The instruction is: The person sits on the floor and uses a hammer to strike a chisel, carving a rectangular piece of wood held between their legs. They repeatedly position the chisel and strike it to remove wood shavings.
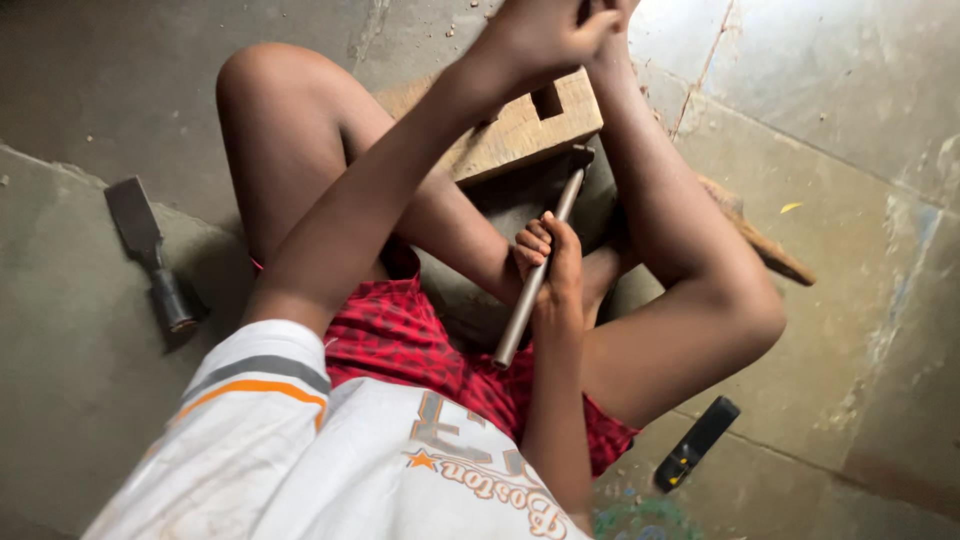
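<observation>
I sit on the floor with both knees bent around a pale wooden block (520,130) that has a square hole cut in it. My right hand (545,262) is shut on the metal handle of a hammer (530,300). The hammer's small head rests just below the block's near edge. My left arm reaches over my left knee, and my left hand (540,35) is closed in a fist above the block at the top of the view. Whether the fist holds anything is hidden.
A broad flat chisel (145,245) with a dark handle lies on the concrete floor to my left. A black oblong tool (697,443) with yellow marks lies on the tiles at lower right. A brown wooden piece (765,245) sticks out behind my right leg.
</observation>
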